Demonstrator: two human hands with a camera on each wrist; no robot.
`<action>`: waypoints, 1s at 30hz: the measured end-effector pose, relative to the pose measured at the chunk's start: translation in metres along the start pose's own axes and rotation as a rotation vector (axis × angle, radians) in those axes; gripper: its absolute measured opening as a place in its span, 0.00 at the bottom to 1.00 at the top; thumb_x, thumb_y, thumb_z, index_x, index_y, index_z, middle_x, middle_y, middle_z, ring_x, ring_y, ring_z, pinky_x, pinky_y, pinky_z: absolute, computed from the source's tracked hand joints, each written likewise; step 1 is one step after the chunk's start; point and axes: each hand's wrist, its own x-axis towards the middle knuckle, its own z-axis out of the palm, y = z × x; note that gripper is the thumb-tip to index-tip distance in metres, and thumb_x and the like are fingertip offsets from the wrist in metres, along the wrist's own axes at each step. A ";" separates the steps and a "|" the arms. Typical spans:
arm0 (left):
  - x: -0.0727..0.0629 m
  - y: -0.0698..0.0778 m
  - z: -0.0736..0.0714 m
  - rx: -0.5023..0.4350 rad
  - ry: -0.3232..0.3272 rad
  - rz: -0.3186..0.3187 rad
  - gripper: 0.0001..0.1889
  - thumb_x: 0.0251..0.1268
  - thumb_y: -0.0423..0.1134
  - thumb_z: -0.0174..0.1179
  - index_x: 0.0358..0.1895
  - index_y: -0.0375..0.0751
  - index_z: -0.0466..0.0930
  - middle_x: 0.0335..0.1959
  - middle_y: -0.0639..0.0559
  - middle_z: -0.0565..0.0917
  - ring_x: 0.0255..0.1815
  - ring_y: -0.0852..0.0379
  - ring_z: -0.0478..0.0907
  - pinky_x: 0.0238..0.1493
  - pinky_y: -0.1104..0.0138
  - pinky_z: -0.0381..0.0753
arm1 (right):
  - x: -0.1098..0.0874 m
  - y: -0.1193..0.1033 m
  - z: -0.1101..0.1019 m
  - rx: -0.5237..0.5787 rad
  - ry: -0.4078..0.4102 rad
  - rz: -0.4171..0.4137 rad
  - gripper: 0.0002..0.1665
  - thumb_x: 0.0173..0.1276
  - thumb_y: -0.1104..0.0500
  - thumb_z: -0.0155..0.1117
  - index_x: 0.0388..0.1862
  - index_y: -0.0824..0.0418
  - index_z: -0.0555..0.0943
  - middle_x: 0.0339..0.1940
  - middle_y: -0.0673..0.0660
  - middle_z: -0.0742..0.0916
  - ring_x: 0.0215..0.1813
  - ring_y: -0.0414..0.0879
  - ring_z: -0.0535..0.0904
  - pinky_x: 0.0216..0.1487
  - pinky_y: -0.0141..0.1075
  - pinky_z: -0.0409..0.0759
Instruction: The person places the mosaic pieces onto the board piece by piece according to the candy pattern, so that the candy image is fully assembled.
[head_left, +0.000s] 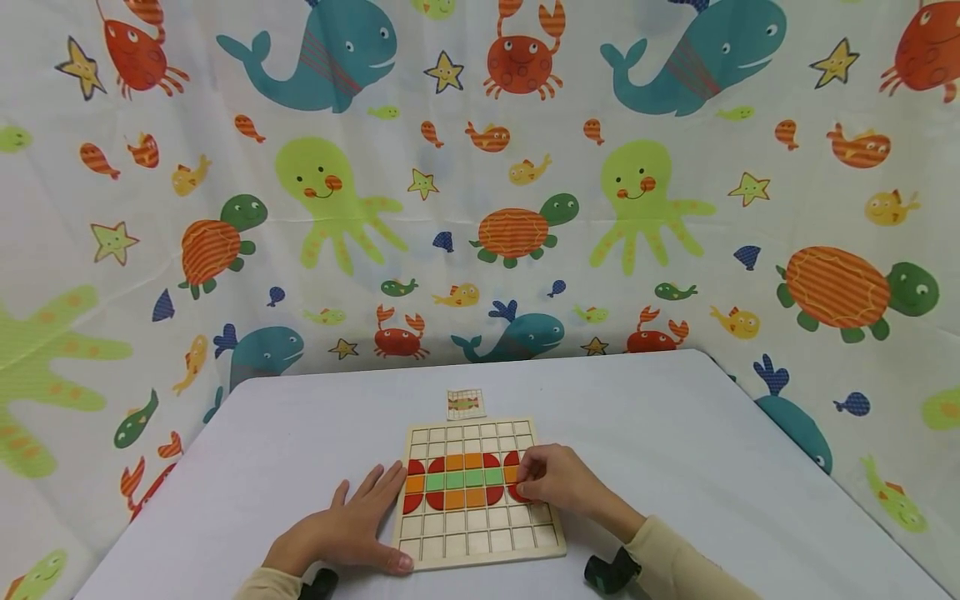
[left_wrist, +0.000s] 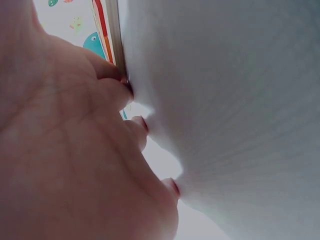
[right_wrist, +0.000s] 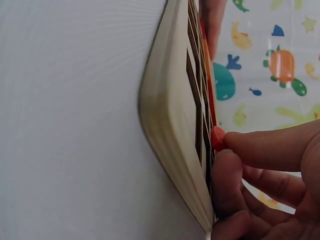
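A light wooden grid board (head_left: 438, 550) lies on the table, with red, orange and green tiles filling rows across its middle. My left hand (head_left: 345, 525) lies spread at the board's left side, its fingertips and thumb against the edge. At the right end of the pattern, my right hand (head_left: 558, 479) pinches a small red tile (right_wrist: 217, 138) between thumb and finger, close over the grid cells. In the head view that hand partly covers the rightmost tiles. The left wrist view shows mostly the palm (left_wrist: 75, 145) and the tabletop.
A small pattern card (head_left: 466, 404) lies just beyond the board's far edge. The white tabletop (head_left: 300, 433) extends on both sides of the board. Behind it hangs a curtain (head_left: 450, 183) printed with sea animals. Dark straps sit near both wrists.
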 end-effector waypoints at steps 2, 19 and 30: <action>0.000 0.000 0.000 -0.001 -0.004 -0.002 0.68 0.47 0.68 0.80 0.88 0.41 0.52 0.88 0.42 0.52 0.87 0.33 0.40 0.76 0.25 0.29 | 0.000 0.001 0.001 -0.005 -0.003 -0.004 0.09 0.68 0.65 0.77 0.34 0.56 0.84 0.29 0.48 0.83 0.35 0.45 0.77 0.32 0.31 0.77; -0.002 0.001 0.000 -0.028 -0.007 -0.026 0.70 0.44 0.69 0.81 0.87 0.40 0.53 0.88 0.41 0.53 0.87 0.33 0.40 0.76 0.26 0.27 | -0.002 0.000 0.003 -0.033 0.006 -0.034 0.09 0.66 0.66 0.77 0.32 0.56 0.84 0.27 0.47 0.82 0.33 0.44 0.75 0.32 0.32 0.73; 0.002 0.000 0.001 -0.013 -0.011 -0.032 0.69 0.45 0.68 0.81 0.87 0.41 0.54 0.88 0.43 0.54 0.87 0.34 0.40 0.76 0.26 0.28 | -0.003 0.003 0.006 -0.034 0.030 -0.043 0.10 0.67 0.67 0.75 0.33 0.55 0.83 0.27 0.47 0.81 0.32 0.44 0.75 0.31 0.32 0.72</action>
